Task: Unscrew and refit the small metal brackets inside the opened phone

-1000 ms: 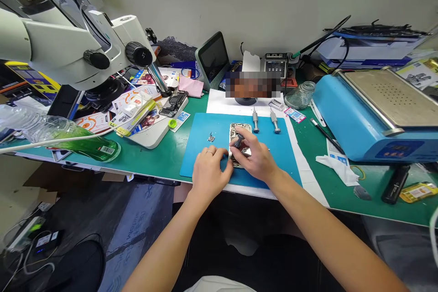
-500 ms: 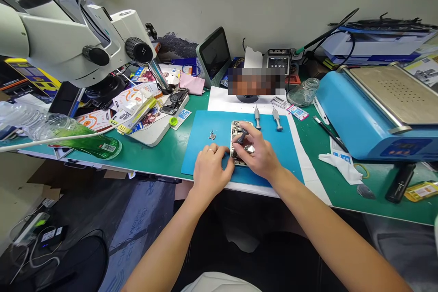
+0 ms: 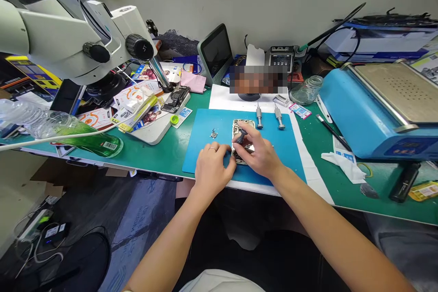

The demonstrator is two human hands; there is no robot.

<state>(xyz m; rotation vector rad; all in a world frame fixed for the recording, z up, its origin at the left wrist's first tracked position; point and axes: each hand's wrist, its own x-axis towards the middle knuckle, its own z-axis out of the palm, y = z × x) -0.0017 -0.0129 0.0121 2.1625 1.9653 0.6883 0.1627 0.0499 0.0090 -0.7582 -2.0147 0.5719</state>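
Observation:
An opened phone (image 3: 242, 127) lies on the blue mat (image 3: 205, 146) with its insides showing. My right hand (image 3: 260, 153) pinches a small grey screwdriver (image 3: 241, 136) and holds its tip down on the phone. My left hand (image 3: 212, 169), a ring on one finger, rests on the mat with curled fingers pressed to the phone's left edge, steadying it. A small loose metal part (image 3: 214, 134) lies on the mat to the left of the phone. Two more grey screwdrivers (image 3: 259, 118) (image 3: 279, 119) stand at the mat's far edge.
A white microscope (image 3: 68, 41) hangs over the left of the green bench. A green bottle (image 3: 85, 141) lies on its side at the left. A blue heating machine (image 3: 379, 105) fills the right. A small screen (image 3: 215, 54), a glass jar (image 3: 306, 91) and black tweezers (image 3: 330, 133) stand behind.
Both hands stay on the phone; the right hand with the screwdriver has shifted slightly up the phone. The camera view has drifted a little.

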